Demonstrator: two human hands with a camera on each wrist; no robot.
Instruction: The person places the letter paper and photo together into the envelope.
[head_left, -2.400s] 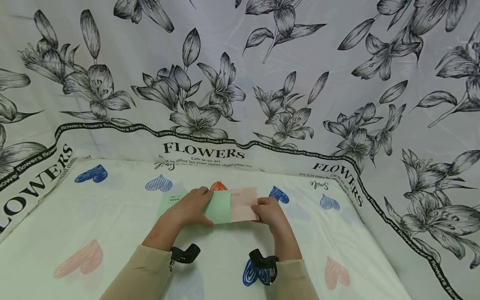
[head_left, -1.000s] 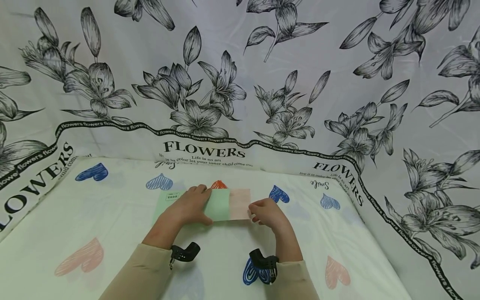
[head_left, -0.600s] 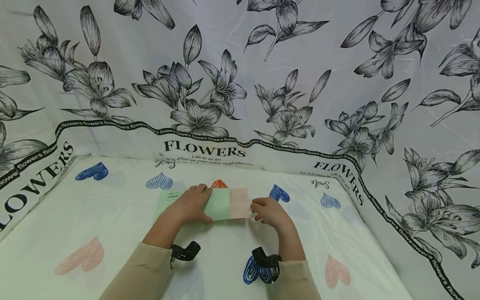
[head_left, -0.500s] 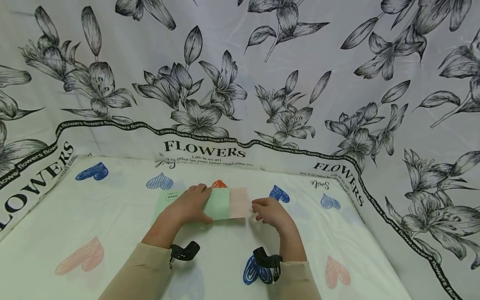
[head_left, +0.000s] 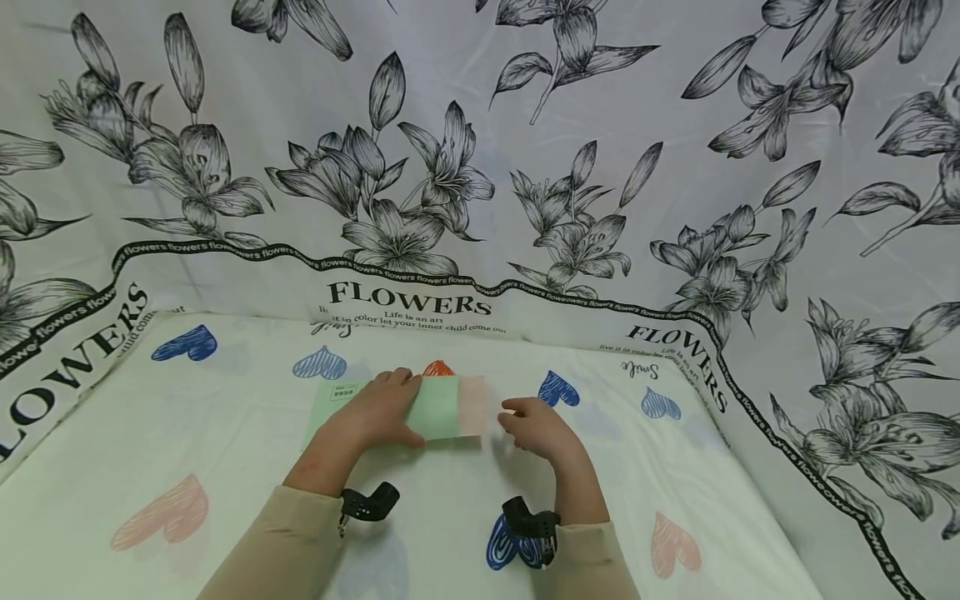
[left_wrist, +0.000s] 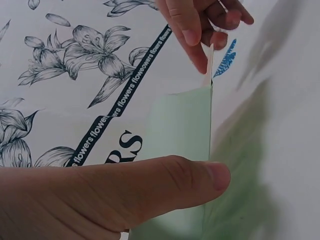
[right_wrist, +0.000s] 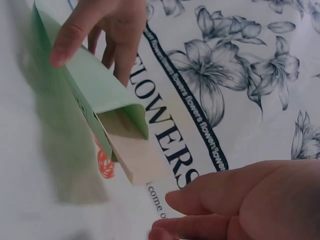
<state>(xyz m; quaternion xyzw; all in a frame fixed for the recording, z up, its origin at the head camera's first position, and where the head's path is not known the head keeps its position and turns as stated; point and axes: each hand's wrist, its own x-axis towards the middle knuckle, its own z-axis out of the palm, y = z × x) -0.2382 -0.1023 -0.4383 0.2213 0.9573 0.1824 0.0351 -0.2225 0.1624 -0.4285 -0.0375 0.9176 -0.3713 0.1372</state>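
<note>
My left hand (head_left: 372, 408) grips a light green paper sleeve (head_left: 437, 408), thumb along the near edge and fingers over the far one. A small printed label (head_left: 345, 392) shows on its left part. From its right end sticks a pale pink insert (head_left: 472, 404). In the right wrist view the sleeve's end (right_wrist: 107, 95) gapes, and the folded insert (right_wrist: 135, 152) lies inside it and juts out. My right hand (head_left: 543, 429) hovers just off the insert's end, fingers loosely bent with nothing held. In the left wrist view, the right fingers (left_wrist: 187, 30) overlap the insert's tip.
A white cloth with printed hearts (head_left: 180, 512) covers the table. Behind it hangs a white curtain with black flower drawings (head_left: 408, 200). Each wrist wears a black camera mount (head_left: 372, 503).
Earlier the right hand pinched the pink insert's end; it has let go. The insert now reaches less far out of the green sleeve. The left hand has stayed in place.
</note>
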